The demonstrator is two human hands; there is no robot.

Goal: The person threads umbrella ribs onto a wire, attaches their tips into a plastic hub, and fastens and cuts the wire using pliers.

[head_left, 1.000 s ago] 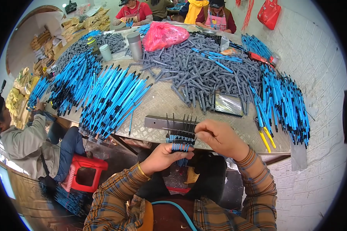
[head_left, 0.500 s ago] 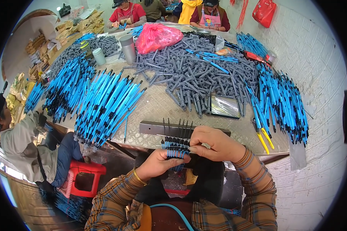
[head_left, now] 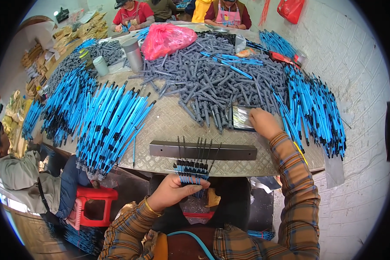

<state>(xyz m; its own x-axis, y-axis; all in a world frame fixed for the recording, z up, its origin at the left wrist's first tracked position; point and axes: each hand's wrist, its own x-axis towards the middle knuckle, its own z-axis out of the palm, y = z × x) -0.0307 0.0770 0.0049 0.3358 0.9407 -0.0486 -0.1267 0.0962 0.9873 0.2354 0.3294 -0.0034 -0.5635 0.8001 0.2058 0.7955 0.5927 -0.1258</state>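
The right hand [head_left: 264, 123] has left the bundle of blue and black rods [head_left: 193, 178] and is now beyond the metal bar [head_left: 164, 150], at the shiny flat tray [head_left: 242, 118]; whether its fingers pinch anything, I cannot tell. So just 1 hand, the left hand [head_left: 171, 193], grips the bundle, nearer the person than the bar. Grey parts [head_left: 212, 82] heap on the desk [head_left: 160, 117] past the bar.

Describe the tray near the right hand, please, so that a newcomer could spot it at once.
On the table, find the heap of grey parts. At its near edge, by the right hand, lies a dark-rimmed tray. Its flat rectangular shape and silvery shine set it apart from those duller parts.
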